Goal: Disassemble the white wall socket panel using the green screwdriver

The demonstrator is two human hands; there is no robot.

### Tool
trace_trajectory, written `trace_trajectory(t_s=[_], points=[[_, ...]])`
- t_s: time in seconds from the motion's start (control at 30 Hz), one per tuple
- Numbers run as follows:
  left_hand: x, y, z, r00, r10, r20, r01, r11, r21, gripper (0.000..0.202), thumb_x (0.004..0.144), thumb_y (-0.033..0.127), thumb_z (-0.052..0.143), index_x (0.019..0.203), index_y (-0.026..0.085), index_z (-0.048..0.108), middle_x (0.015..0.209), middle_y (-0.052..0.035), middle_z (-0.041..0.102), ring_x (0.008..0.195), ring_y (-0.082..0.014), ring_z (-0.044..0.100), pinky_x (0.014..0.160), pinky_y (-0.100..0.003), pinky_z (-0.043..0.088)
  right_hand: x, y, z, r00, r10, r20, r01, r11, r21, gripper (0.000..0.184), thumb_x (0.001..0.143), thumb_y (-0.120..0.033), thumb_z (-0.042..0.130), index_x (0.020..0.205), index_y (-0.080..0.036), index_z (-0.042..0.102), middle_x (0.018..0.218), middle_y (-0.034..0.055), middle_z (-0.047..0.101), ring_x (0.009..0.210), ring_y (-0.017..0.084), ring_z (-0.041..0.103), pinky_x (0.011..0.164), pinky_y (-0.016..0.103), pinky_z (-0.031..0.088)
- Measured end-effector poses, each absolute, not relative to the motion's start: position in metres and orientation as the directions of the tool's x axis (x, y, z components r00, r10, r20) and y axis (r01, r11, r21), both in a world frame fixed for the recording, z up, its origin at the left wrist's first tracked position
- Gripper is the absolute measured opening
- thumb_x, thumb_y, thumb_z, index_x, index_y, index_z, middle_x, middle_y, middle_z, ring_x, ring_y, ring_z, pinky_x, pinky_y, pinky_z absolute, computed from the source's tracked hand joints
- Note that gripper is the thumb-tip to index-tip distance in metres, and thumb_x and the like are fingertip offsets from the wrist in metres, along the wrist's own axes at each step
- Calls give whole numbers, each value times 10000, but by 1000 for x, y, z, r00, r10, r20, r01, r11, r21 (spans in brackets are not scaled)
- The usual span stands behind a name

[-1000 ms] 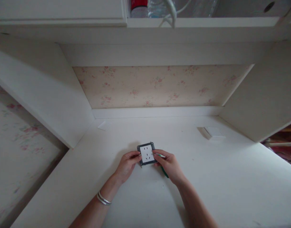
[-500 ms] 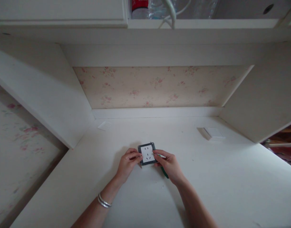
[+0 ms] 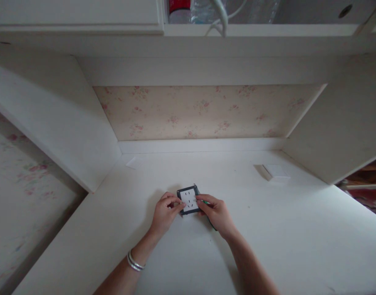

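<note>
A small square wall socket [image 3: 188, 199] with a white face and a dark frame lies on the white desk [image 3: 268, 229]. My left hand [image 3: 165, 213] pinches its left edge with closed fingers. My right hand [image 3: 217, 213] grips its right edge and also holds a thin green-handled tool [image 3: 211, 223] that sticks out below the palm. Silver bracelets [image 3: 134, 261] circle my left wrist.
A white square plate [image 3: 276, 171] lies at the back right of the desk and a small white card [image 3: 133, 162] at the back left. White side panels wall the desk in. A shelf above holds bottles and a white cable [image 3: 220, 16].
Both hands have drawn slightly closer over the socket, my right fingers now reaching further across its face. The socket stays in the same spot.
</note>
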State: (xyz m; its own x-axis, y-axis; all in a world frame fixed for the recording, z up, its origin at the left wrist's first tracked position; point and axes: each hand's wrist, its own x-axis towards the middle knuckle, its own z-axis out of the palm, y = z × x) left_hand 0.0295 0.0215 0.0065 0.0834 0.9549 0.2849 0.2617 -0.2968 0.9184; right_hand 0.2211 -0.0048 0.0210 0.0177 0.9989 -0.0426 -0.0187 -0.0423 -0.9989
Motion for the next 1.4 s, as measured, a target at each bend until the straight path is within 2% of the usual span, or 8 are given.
trace_trajectory(t_s=[0.13, 0.27, 0.43, 0.67, 0.93, 1.1, 1.2, 1.4], points=[[31, 16, 8, 107, 914, 392, 314, -405, 859, 107, 774, 302, 701, 802, 211, 750, 783, -30, 583, 687, -137, 542, 610, -234, 432, 219, -5, 21, 21, 998, -63, -58, -62, -996, 370, 702, -487, 705, 941, -204, 726, 1023, 70, 683, 760, 193, 638, 613, 303, 559], [39, 11, 5, 147, 834, 532, 400, -542, 739, 105, 799, 289, 684, 863, 244, 754, 785, -44, 589, 781, -174, 550, 688, -273, 457, 216, -5, 19, 32, 998, -49, -43, -47, -998, 373, 707, -485, 702, 948, -201, 726, 971, 64, 691, 707, 174, 621, 599, 297, 554], [49, 12, 9, 186, 800, 570, 487, -579, 654, 115, 831, 283, 650, 880, 250, 749, 776, -50, 608, 796, -191, 543, 753, -331, 442, 212, -5, 17, 19, 1000, -24, -47, -23, -999, 363, 724, -485, 691, 956, -208, 727, 933, 59, 695, 707, 178, 625, 594, 300, 554], [52, 14, 13, 174, 816, 551, 480, -559, 676, 138, 840, 302, 637, 915, 259, 745, 794, -50, 615, 813, -197, 547, 758, -330, 442, 211, -6, 12, -38, 998, -41, -33, -42, -999, 422, 743, -509, 665, 1020, -196, 725, 823, 43, 694, 669, 160, 596, 601, 293, 540], [50, 15, 12, 188, 779, 598, 544, -589, 597, 131, 877, 258, 586, 897, 215, 708, 843, -60, 623, 838, -198, 540, 801, -355, 416, 210, -8, 17, -131, 991, 0, 3, 1, -1000, 438, 798, -468, 615, 1137, -198, 682, 831, 25, 673, 663, 133, 558, 602, 273, 525], [50, 13, 6, 197, 756, 624, 561, -609, 561, 138, 893, 240, 550, 906, 211, 684, 860, -66, 611, 848, -203, 538, 811, -357, 403, 208, -9, 16, -107, 994, -9, 1, -9, -1000, 416, 788, -472, 626, 1092, -198, 704, 816, 20, 682, 653, 138, 569, 595, 273, 533], [51, 11, 2, 178, 757, 628, 536, -610, 584, 143, 899, 211, 526, 923, 207, 667, 900, -71, 603, 887, -205, 537, 827, -346, 409, 206, -10, 15, -95, 995, -21, 1, -21, -1000, 424, 780, -486, 630, 1079, -194, 709, 870, 37, 699, 670, 155, 597, 608, 291, 549], [52, 10, 1, 104, 832, 545, 474, -523, 708, 147, 912, 227, 500, 940, 187, 639, 952, -81, 577, 924, -202, 548, 842, -328, 438, 201, -13, 15, -2, 999, 35, 127, 35, -991, 381, 808, -490, 596, 1028, -209, 730, 843, 52, 715, 670, 183, 628, 627, 317, 558]])
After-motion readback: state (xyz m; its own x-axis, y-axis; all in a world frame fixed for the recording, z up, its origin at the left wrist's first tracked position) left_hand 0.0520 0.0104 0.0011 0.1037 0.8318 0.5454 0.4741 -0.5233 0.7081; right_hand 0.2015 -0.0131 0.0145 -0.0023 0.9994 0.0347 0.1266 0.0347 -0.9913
